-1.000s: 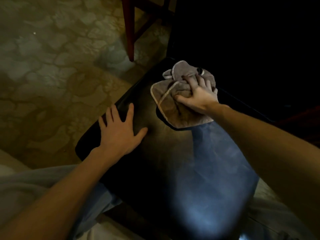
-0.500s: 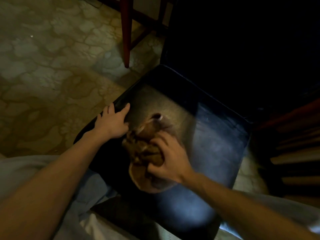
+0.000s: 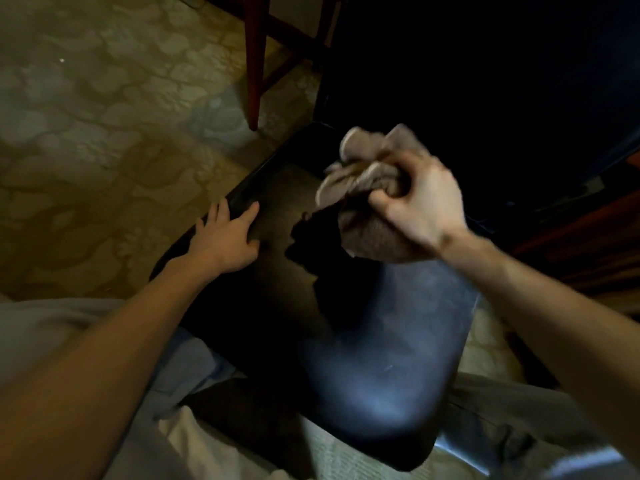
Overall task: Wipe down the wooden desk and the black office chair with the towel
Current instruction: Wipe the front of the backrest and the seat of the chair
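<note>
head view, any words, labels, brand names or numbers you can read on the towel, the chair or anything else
None can be read.
No text shows on the towel, the chair seat, the floor or the red wooden leg.
The picture is dim and the towel is blurred, so a small tag, if there is one, could not be read.

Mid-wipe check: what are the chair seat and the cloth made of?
The black padded chair seat looks like smooth leather or vinyl, given its soft bluish sheen. The bunched grey-brown towel gripped by the right hand looks like matte, fuzzy terry or microfibre, crumpling limply; which is unclear.
</note>
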Tool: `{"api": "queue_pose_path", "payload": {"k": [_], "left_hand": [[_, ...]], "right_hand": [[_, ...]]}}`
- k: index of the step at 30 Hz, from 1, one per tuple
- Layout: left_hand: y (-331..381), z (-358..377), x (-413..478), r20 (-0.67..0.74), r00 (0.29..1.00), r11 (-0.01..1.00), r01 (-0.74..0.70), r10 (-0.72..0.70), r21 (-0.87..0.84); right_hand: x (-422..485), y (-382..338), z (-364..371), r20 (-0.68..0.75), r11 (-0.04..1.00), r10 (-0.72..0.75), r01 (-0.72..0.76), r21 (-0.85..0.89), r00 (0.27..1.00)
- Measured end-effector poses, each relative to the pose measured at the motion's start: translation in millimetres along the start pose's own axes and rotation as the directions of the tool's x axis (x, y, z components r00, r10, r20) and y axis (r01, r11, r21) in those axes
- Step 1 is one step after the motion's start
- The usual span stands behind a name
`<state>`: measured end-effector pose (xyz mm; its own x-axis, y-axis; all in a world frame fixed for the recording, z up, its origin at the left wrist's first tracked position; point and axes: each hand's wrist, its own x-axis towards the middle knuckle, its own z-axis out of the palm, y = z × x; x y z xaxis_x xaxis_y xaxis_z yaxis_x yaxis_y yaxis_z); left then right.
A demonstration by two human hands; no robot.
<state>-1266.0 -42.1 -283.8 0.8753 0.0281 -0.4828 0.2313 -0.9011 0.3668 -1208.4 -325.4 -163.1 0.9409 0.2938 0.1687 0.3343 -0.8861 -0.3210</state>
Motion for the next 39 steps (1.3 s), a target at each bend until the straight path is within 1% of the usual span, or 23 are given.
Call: {"api": "queue_pose_path", "payload": {"k": [2, 4, 6, 8, 11, 12, 13, 16, 18, 21, 23, 26, 27, 29, 32, 35, 36, 37, 38, 39], "left_hand": [[-0.3, -1.0, 3.3, 0.020, 1.000, 1.000, -0.001, 0.000, 0.009], [-1.9, -2.6, 6.4, 0.044, 0.999, 1.000, 0.000, -0.001, 0.015], [-2.5, -3.7, 12.6, 0.048, 0.999, 1.000, 0.000, -0.001, 0.031], [-4.1, -2.8, 15.3, 0.045, 0.999, 0.999, -0.009, 0.007, 0.038], [-10.1, 0.4, 18.5, 0.019, 1.000, 0.999, -0.018, 0.017, 0.042], [-11.8, 1.6, 20.9, 0.007, 1.000, 0.999, -0.023, 0.022, 0.044], [-12.9, 2.5, 23.9, -0.007, 1.000, 0.999, -0.029, 0.030, 0.045], [-17.0, 5.8, 30.8, -0.021, 0.999, 0.997, -0.039, 0.040, 0.062], [-16.1, 6.8, 34.2, -0.041, 0.998, 0.996, -0.041, 0.044, 0.074], [-13.0, 3.3, 37.4, -0.047, 0.998, 0.998, -0.040, 0.042, 0.057], [-13.3, 1.1, 39.2, -0.052, 0.998, 0.997, -0.042, 0.045, 0.062], [-17.7, -3.1, 40.1, -0.035, 0.998, 0.996, -0.053, 0.055, 0.067], [-19.2, -4.4, 39.4, -0.025, 0.998, 0.997, -0.057, 0.058, 0.060], [-20.0, -7.1, 38.0, -0.016, 0.999, 0.998, -0.046, 0.047, 0.046], [-18.0, -6.9, 33.4, -0.011, 1.000, 0.999, -0.024, 0.025, 0.030], [-17.5, -3.9, 27.3, -0.012, 1.000, 1.000, -0.013, 0.013, -0.003], [-18.9, -3.8, 25.7, -0.012, 1.000, 1.000, -0.006, 0.006, -0.009], [-19.0, -3.8, 25.0, -0.013, 1.000, 1.000, -0.006, 0.006, -0.012], [-18.6, -2.6, 23.5, -0.015, 1.000, 1.000, -0.004, 0.004, -0.012], [-17.2, -2.5, 22.4, -0.020, 1.000, 1.000, 0.000, 0.000, -0.013]], "right_hand": [[28.9, 12.9, -3.3, 0.106, 0.992, 0.040, -0.027, -0.123, 0.994], [48.1, 23.3, 8.1, 0.208, 0.973, 0.152, -0.108, -0.206, 0.966], [64.6, 33.6, 26.7, 0.272, 0.959, 0.222, -0.159, -0.236, 0.936], [76.0, 45.5, 49.5, 0.341, 0.951, 0.248, -0.161, -0.263, 0.907], [81.6, 72.1, 81.4, 0.448, 0.947, 0.315, -0.243, -0.211, 0.837], [78.1, 83.5, 89.7, 0.455, 0.942, 0.336, -0.285, -0.180, 0.825], [74.5, 93.8, 95.4, 0.437, 0.938, 0.347, -0.309, -0.157, 0.830], [66.8, 106.8, 104.6, 0.340, 0.947, 0.320, -0.296, -0.122, 0.884], [57.5, 101.2, 106.4, 0.269, 0.953, 0.302, -0.287, -0.093, 0.915], [21.0, 70.6, 111.1, 0.190, 0.953, 0.304, -0.297, -0.065, 0.934], [-17.6, 40.8, 116.3, 0.152, 0.969, 0.247, -0.244, -0.034, 0.957], [-81.0, -1.4, 120.5, 0.155, 0.995, 0.036, -0.051, 0.091, 0.987], [-102.5, -12.8, 122.3, 0.154, 0.989, -0.042, 0.020, 0.146, 0.987], [-144.1, -34.4, 126.9, 0.164, 0.961, -0.146, 0.100, 0.259, 0.976], [-193.4, -61.0, 132.8, 0.244, 0.918, -0.246, 0.146, 0.368, 0.938], [-207.8, -66.6, 122.1, 0.371, 0.880, -0.384, 0.213, 0.426, 0.845], [-201.4, -64.5, 114.5, 0.385, 0.863, -0.423, 0.234, 0.448, 0.821], [-193.0, -61.2, 105.1, 0.368, 0.848, -0.438, 0.241, 0.473, 0.820], [-184.2, -55.8, 95.3, 0.317, 0.839, -0.426, 0.238, 0.490, 0.847], [-172.3, -48.4, 84.3, 0.250, 0.846, -0.382, 0.228, 0.483, 0.890]]}}
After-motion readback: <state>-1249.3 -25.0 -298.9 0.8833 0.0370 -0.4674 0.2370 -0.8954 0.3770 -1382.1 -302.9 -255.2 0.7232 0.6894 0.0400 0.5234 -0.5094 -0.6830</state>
